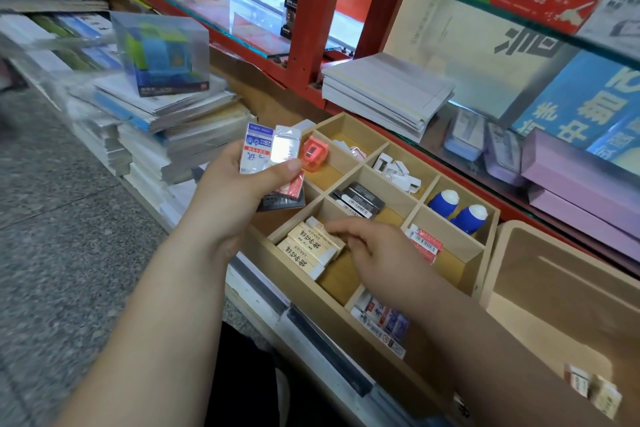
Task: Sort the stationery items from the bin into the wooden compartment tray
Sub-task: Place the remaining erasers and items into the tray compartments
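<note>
Left hand (239, 184): grips a fan of small packs (273, 149) above wooden tray (294, 279)
Right hand (381, 253): fingertips on cream erasers (311, 250) in a near compartment; grip unclear
Bin (571, 270): holds two packs (588, 388)

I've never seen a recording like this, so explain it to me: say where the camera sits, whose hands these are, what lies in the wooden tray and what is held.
There is no machine here: a camera worn on a person's head looks down at their two bare hands. The left hand grips a small stack of packets, raised above the wooden compartment tray. The right hand reaches into the near compartment, touching the cream erasers; whether it grips one is unclear. Other compartments hold black packets, white pieces, two blue white-capped items and a red-labelled packet. To the right stands the wooden bin, with two small boxes left in it. Stacks of books lie to the left.
</note>
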`<state>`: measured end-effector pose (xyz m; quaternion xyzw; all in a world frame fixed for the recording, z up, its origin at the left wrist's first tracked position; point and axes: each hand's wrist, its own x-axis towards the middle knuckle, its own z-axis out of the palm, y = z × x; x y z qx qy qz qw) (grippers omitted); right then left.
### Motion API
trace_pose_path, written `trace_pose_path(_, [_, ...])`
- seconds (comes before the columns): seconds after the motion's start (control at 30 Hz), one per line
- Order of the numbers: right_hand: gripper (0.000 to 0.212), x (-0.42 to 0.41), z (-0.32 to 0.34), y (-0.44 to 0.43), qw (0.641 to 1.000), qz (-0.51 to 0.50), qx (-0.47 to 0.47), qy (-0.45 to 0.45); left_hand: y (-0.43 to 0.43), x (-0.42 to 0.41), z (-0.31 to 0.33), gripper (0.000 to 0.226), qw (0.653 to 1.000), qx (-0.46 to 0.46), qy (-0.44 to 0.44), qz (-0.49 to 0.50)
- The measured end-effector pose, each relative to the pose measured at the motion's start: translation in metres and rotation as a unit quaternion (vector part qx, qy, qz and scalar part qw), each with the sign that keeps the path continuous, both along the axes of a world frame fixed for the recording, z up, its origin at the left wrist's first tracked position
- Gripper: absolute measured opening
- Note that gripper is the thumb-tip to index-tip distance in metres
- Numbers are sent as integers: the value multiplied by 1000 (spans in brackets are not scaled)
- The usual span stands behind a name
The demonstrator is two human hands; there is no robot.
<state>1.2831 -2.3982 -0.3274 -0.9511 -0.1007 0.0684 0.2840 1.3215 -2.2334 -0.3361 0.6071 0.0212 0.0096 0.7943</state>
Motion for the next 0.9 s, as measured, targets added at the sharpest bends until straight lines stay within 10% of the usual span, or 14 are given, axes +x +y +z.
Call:
trace_pose_path(0.27, [37,14,-8,5,999,-1,11,34,-2,-1,-2,84,1000,25,5,1])
trace_pose_path(0.9, [31,21,-9,6,992,0,-102,-81,-3,-1,0,51,1000,20,-2,-15])
